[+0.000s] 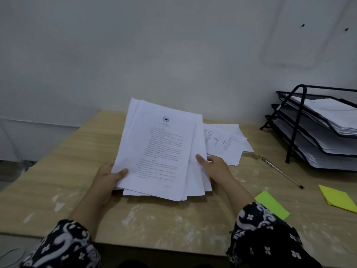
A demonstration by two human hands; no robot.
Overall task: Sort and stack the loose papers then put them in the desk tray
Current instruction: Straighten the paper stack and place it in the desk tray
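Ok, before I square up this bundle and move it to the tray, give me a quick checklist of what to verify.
1. Both hands on the bundle: ok. Left hand grips its left edge, right hand its right edge.
2. Bundle edges aligned: not ok, sheets are fanned and offset.
3. All loose papers gathered: not ok, loose sheets lie on the desk behind the right hand.
4. Path to the desk tray clear: not ok, a pen lies between.
5. Free tier in the tray: cannot tell, all three visible tiers hold paper.
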